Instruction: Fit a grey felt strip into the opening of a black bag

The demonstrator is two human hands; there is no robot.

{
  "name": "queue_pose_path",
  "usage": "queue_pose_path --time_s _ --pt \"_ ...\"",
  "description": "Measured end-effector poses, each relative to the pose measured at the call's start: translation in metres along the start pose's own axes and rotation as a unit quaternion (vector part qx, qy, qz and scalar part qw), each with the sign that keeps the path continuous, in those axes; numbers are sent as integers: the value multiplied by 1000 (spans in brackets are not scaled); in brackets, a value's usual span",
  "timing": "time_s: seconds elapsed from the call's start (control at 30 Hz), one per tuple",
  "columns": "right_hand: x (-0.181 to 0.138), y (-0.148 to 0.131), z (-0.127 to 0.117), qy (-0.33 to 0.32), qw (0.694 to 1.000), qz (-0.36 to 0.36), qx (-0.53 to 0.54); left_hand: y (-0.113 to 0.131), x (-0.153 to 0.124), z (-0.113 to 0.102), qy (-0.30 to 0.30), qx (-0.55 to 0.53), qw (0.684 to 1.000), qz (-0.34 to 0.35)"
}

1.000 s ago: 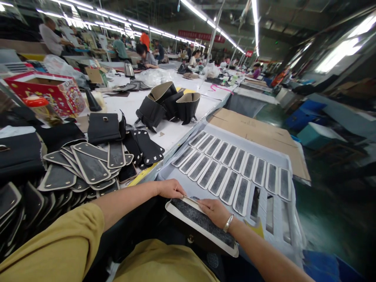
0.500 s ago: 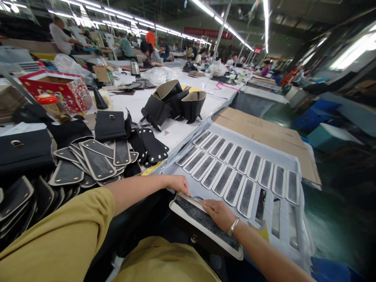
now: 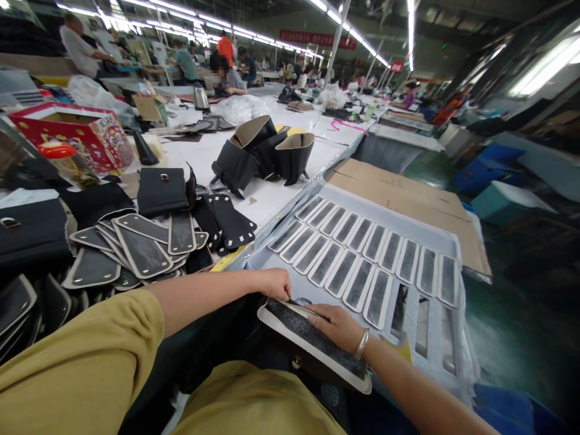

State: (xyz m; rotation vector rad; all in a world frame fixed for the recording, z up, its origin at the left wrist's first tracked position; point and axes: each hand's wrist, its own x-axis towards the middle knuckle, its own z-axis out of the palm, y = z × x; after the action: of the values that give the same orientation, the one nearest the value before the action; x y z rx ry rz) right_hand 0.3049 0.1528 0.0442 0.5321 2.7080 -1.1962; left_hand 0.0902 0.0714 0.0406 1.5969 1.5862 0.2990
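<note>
A long flat panel (image 3: 312, 345), dark grey felt with a cream border, lies tilted over my lap on a black bag. My left hand (image 3: 274, 283) pinches its upper end with the fingertips. My right hand (image 3: 336, 326), a silver bracelet at the wrist, presses flat on the felt near that same end. Just beyond my hands a pale grey template board (image 3: 389, 305) holds two rows of several like panels (image 3: 357, 257) set in slots; a few slots at its near right are open.
A heap of loose panels (image 3: 136, 248) and black bag parts (image 3: 229, 220) lies on the white table at my left. Black bag shells (image 3: 265, 154) stand farther back, a red printed box (image 3: 75, 136) at far left. Cardboard (image 3: 399, 193) lies behind the board. Other workers sit in the distance.
Hands and panel keep almost the same position; my left fingertips have closed more tightly onto the panel's upper end. The view has shifted slightly.
</note>
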Motion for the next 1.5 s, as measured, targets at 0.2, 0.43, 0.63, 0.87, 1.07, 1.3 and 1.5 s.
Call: queue_pose_path --time_s 0.2,0.43,0.63,0.87,1.07,1.3,1.5 --pt "15 12 -6 4 984 163 68 1 6 -6 -28 -15 999 -3" --pt "17 10 -5 8 981 167 99 0 12 1 -43 -52 998 -3" --pt "19 7 -2 23 980 180 84 16 19 8 -52 -38 998 -3" --pt "8 19 -9 -3 974 196 111 28 21 12 -43 -8 999 13" --pt "-8 27 -19 -29 985 143 88 30 24 14 -43 -8 999 19" --pt "-10 29 -17 -15 985 149 88 46 30 23 -42 -6 999 30" --pt "-30 47 -32 -50 980 164 98 51 32 29 -18 -6 1000 18"
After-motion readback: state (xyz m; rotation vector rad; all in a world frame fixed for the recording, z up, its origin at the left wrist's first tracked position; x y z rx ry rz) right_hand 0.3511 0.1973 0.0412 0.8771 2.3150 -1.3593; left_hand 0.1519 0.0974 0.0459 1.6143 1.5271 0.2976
